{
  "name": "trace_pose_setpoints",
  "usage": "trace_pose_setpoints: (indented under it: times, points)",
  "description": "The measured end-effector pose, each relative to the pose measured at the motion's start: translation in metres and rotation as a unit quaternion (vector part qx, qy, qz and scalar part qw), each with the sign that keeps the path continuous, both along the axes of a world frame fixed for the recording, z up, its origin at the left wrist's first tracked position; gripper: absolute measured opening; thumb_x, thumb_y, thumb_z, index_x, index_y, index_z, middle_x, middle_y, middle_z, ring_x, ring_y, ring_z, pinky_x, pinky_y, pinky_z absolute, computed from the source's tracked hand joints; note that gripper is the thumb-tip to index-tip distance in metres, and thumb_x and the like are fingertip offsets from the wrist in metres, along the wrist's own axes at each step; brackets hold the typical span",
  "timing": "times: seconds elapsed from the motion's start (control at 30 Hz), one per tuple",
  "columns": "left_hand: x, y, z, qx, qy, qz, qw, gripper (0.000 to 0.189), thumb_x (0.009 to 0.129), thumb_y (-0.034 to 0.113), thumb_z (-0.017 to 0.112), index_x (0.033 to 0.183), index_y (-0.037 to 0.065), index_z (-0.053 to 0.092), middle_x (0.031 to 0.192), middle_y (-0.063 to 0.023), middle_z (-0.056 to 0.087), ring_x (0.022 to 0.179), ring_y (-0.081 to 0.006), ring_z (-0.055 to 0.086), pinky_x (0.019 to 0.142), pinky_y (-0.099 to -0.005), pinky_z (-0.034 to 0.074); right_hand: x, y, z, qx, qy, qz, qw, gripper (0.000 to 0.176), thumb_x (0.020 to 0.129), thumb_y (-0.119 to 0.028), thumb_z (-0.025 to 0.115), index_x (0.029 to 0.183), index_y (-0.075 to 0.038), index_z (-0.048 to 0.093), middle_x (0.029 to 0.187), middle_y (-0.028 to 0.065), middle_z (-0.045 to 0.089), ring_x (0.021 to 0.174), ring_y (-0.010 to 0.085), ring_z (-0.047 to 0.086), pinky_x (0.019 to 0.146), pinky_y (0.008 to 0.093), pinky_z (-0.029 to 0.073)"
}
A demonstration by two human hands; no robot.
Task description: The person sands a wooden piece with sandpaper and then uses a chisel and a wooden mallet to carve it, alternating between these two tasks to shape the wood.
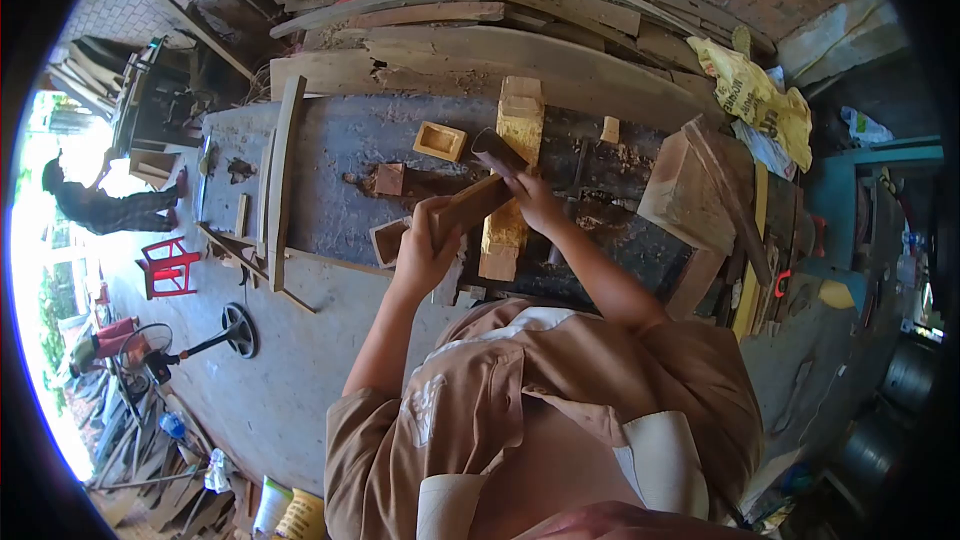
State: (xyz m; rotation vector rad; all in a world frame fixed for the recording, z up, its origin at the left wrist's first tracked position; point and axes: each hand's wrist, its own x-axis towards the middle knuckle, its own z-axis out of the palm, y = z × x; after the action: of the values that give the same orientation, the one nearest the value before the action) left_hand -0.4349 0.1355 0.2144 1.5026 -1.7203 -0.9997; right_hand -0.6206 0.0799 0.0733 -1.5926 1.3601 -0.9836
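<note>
My left hand (428,245) is closed around a brown wooden block (470,206), held at a slant above the bench. My right hand (538,204) grips a dark brown curved piece (497,152), like a bent sheet, at the block's far end. I cannot make out its material. Beneath them a yellowish beam (517,145) lies across the bench. A small hollowed wooden box (440,141) sits just beyond, with a flat wood piece (389,179) to its left. Partly hidden by my left hand is another hollow wooden piece (386,242).
The dark workbench (340,155) carries long strips (285,180) at left and a large wood block (685,190) at right. Planks (430,15) are stacked behind. A yellow sack (755,100), a red stool (170,267) and a fan (150,352) stand around; another person (115,205) is far left.
</note>
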Motion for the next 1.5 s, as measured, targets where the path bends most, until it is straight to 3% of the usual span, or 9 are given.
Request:
trace_pose_setpoints:
  times: [0.17, 0.3, 0.37, 0.47, 0.7, 0.8, 1.0, 1.3, 1.5]
  points:
    - [0.003, 0.006, 0.001, 0.014, -0.006, -0.005, 1.000, 0.035, 0.077, 0.006, 0.054, 0.109, 0.003, 0.039, 0.090, -0.0156, 0.057, 0.078, -0.0216, 0.058, 0.068, -0.0294, 0.044, -0.029, -0.021, -0.047, 0.130, 0.062, -0.023, 0.989, 0.030, 0.086, -0.030, 0.042, 0.078, -0.002, 0.050, 0.074, 0.0207, 0.055, 0.072, 0.0378, 0.054, 0.059, 0.0418, 0.040]
    - [0.008, 0.008, -0.005, -0.032, -0.016, -0.022, 0.999, 0.035, 0.077, 0.006, 0.054, 0.108, 0.003, 0.039, 0.090, -0.0157, 0.057, 0.079, -0.0224, 0.057, 0.068, -0.0298, 0.044, -0.021, -0.009, -0.002, 0.146, 0.046, 0.044, 0.987, 0.030, 0.088, -0.028, 0.043, 0.078, 0.000, 0.049, 0.068, 0.0176, 0.055, 0.059, 0.0245, 0.050, 0.057, 0.0363, 0.039]
    - [0.010, 0.011, -0.002, -0.005, -0.022, -0.017, 1.000, 0.036, 0.076, 0.006, 0.055, 0.109, 0.003, 0.039, 0.091, -0.0157, 0.057, 0.081, -0.0233, 0.057, 0.069, -0.0298, 0.044, 0.002, 0.007, 0.015, -0.122, -0.073, 0.034, 0.989, 0.031, 0.087, -0.029, 0.043, 0.078, 0.000, 0.050, 0.067, 0.0165, 0.054, 0.059, 0.0241, 0.050, 0.058, 0.0357, 0.039]
    - [0.012, 0.012, 0.000, 0.042, -0.006, -0.019, 0.999, 0.036, 0.076, 0.006, 0.055, 0.109, 0.003, 0.039, 0.093, -0.0165, 0.056, 0.083, -0.0233, 0.057, 0.069, -0.0300, 0.044, -0.012, 0.002, 0.009, 0.080, 0.020, 0.062, 0.995, 0.031, 0.087, -0.028, 0.043, 0.078, 0.000, 0.050, 0.067, 0.0170, 0.054, 0.061, 0.0244, 0.052, 0.060, 0.0351, 0.040]
    - [0.008, 0.008, 0.003, -0.025, -0.059, -0.060, 0.996, 0.038, 0.075, 0.007, 0.057, 0.109, 0.006, 0.040, 0.083, -0.0187, 0.058, 0.076, -0.0340, 0.058, 0.063, -0.0340, 0.045, -0.020, -0.024, 0.007, 0.113, 0.081, 0.107, 0.985, 0.026, 0.084, -0.028, 0.048, 0.081, -0.004, 0.056, 0.080, 0.0184, 0.057, 0.072, 0.0352, 0.055, 0.065, 0.0393, 0.043]
    - [0.005, 0.011, 0.002, 0.014, -0.046, -0.062, 0.997, 0.038, 0.074, 0.006, 0.056, 0.109, 0.005, 0.041, 0.089, -0.0177, 0.057, 0.081, -0.0316, 0.058, 0.068, -0.0332, 0.044, -0.002, -0.002, 0.015, -0.124, -0.040, 0.100, 0.986, 0.022, 0.083, -0.025, 0.050, 0.083, -0.004, 0.058, 0.077, 0.0183, 0.058, 0.067, 0.0352, 0.055, 0.062, 0.0385, 0.044]
    - [0.006, 0.010, 0.007, 0.052, -0.089, -0.102, 0.989, 0.039, 0.074, 0.003, 0.055, 0.110, 0.004, 0.040, 0.093, -0.0179, 0.057, 0.085, -0.0325, 0.056, 0.072, -0.0334, 0.043, -0.042, -0.020, -0.033, 0.147, 0.079, 0.017, 0.986, 0.024, 0.086, -0.022, 0.047, 0.082, 0.000, 0.053, 0.070, 0.0137, 0.057, 0.057, 0.0240, 0.052, 0.056, 0.0339, 0.042]
    - [0.006, 0.012, 0.005, 0.027, -0.123, -0.140, 0.982, 0.035, 0.075, 0.005, 0.056, 0.108, 0.005, 0.043, 0.091, -0.0173, 0.058, 0.082, -0.0315, 0.058, 0.067, -0.0322, 0.045, -0.024, 0.004, 0.029, -0.160, -0.037, 0.116, 0.980, 0.029, 0.085, -0.024, 0.047, 0.103, -0.002, 0.055, 0.086, 0.0155, 0.061, 0.074, 0.0273, 0.061, 0.065, 0.0358, 0.046]
    - [0.004, 0.011, 0.010, 0.007, -0.131, -0.159, 0.979, 0.039, 0.073, 0.010, 0.058, 0.110, 0.008, 0.045, 0.087, -0.0178, 0.058, 0.077, -0.0350, 0.056, 0.062, -0.0373, 0.046, -0.042, -0.007, 0.023, 0.065, 0.115, 0.101, 0.986, 0.028, 0.084, -0.026, 0.049, 0.092, -0.002, 0.058, 0.080, 0.0152, 0.060, 0.071, 0.0295, 0.059, 0.061, 0.0346, 0.045]
